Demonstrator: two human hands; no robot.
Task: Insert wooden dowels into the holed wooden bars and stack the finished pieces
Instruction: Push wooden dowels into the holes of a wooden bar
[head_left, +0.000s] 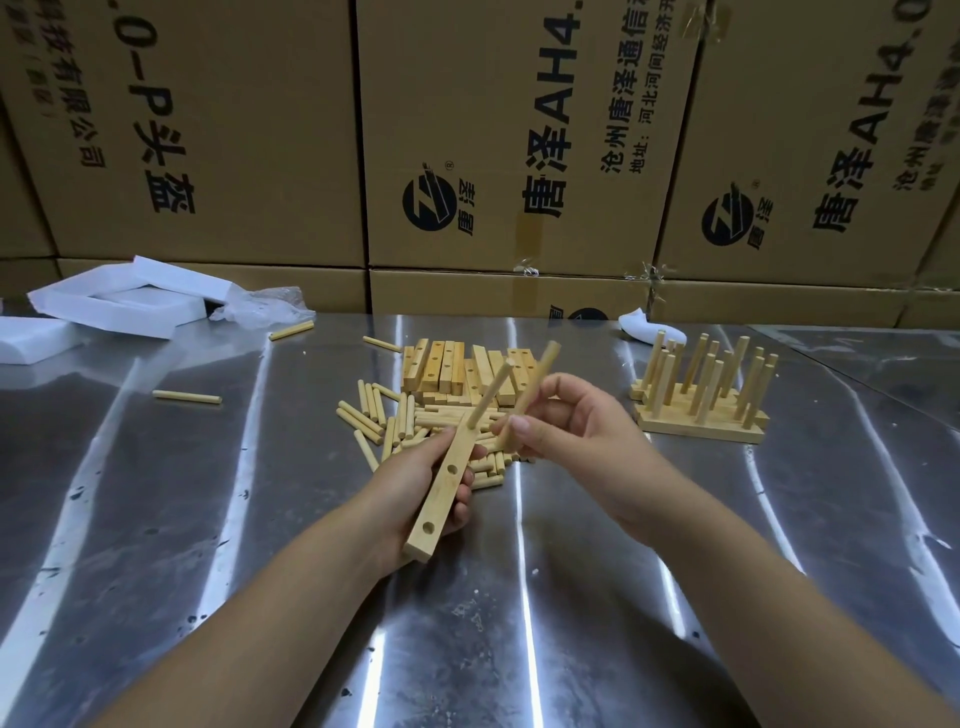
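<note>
My left hand (415, 486) grips a holed wooden bar (441, 491) from below, slanted toward me, with two empty holes showing. One dowel (488, 396) stands in the bar's far hole. My right hand (576, 421) pinches a second dowel (535, 382), held tilted just right of the first and above the bar. Behind my hands lie a heap of loose dowels (379, 415) and a pile of holed bars (447, 369). At the right stands a stack of finished pieces (701, 395), their dowels pointing up.
All this rests on a shiny metal table (260, 519). Stray dowels (187, 397) lie at the left. White foam pieces (130, 301) and a plastic bag (265, 306) sit at the back left. Cardboard boxes (493, 156) wall off the far edge.
</note>
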